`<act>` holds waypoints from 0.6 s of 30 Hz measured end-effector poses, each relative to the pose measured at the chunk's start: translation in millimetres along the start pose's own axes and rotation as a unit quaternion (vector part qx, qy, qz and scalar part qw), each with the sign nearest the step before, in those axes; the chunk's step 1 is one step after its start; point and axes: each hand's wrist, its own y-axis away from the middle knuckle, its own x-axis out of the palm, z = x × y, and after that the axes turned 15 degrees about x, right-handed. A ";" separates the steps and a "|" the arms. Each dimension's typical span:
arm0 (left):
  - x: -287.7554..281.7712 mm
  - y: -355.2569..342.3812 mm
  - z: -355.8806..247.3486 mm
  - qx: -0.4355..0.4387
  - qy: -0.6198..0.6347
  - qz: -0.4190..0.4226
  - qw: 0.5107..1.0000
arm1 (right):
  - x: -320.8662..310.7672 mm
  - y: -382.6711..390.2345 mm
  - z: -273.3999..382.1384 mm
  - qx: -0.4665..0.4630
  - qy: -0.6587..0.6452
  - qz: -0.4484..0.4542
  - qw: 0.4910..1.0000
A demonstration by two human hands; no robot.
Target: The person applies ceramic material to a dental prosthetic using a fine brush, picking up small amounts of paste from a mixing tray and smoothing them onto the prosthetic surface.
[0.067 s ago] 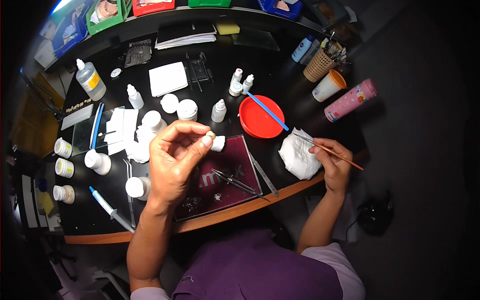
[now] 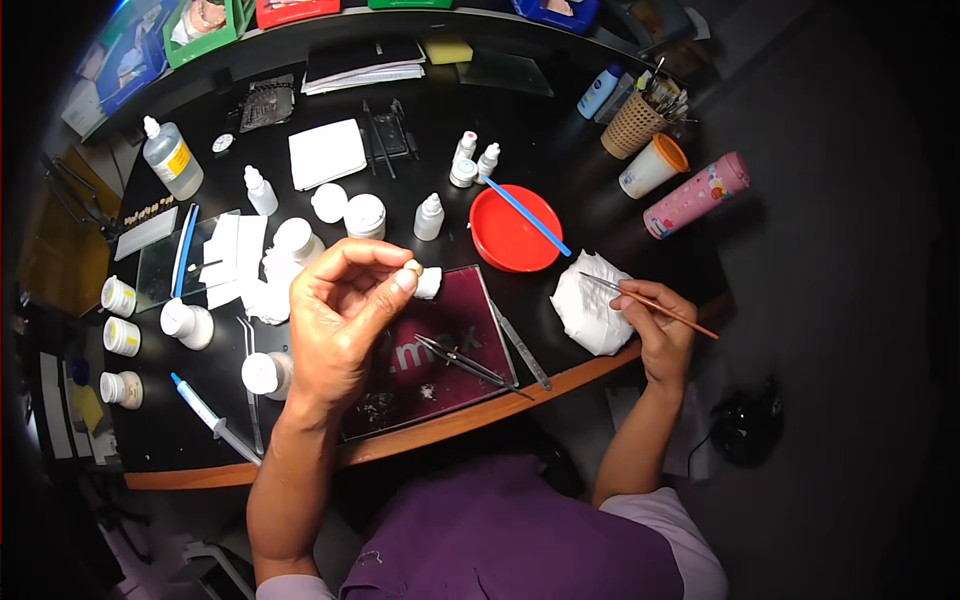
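My left hand (image 2: 335,325) pinches a small tan piece (image 2: 414,269), which looks like a dental crown, between thumb and index finger above a maroon glass slab (image 2: 424,392). My right hand (image 2: 660,335) holds a thin wooden-handled brush (image 2: 673,312), its tip over a white tissue pad (image 2: 585,320). On the slab lie dark tweezers (image 2: 465,364) and, partly behind my left fingers, a white wad (image 2: 429,285). Silver tweezers (image 2: 520,345) rest along the slab's right edge.
A red bowl (image 2: 500,240) with a blue stick across it, several white jars (image 2: 365,216) and dropper bottles (image 2: 428,218), a syringe (image 2: 205,410), a pink flask (image 2: 695,195), a brush holder (image 2: 630,125) and coloured trays (image 2: 285,10) surround the work spot. The desk's wooden front edge (image 2: 420,435) runs below.
The whole scene sits slightly further left in the picture, as from a small camera movement. Both hands keep their grips, with little visible movement relative to the desk.
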 end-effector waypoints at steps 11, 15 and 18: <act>2.6 2.0 2.4 -0.015 0.014 0.001 1.000 | 2.6 -2.3 -6.6 -0.041 0.088 -0.139 0.986; 5.7 2.0 3.6 -0.037 0.032 0.027 0.998 | 14.1 -0.9 22.4 -0.120 0.018 -0.119 0.985; 0.0 2.8 4.1 -0.032 0.043 0.041 0.998 | 48.6 -4.4 56.1 -0.311 0.004 0.012 0.950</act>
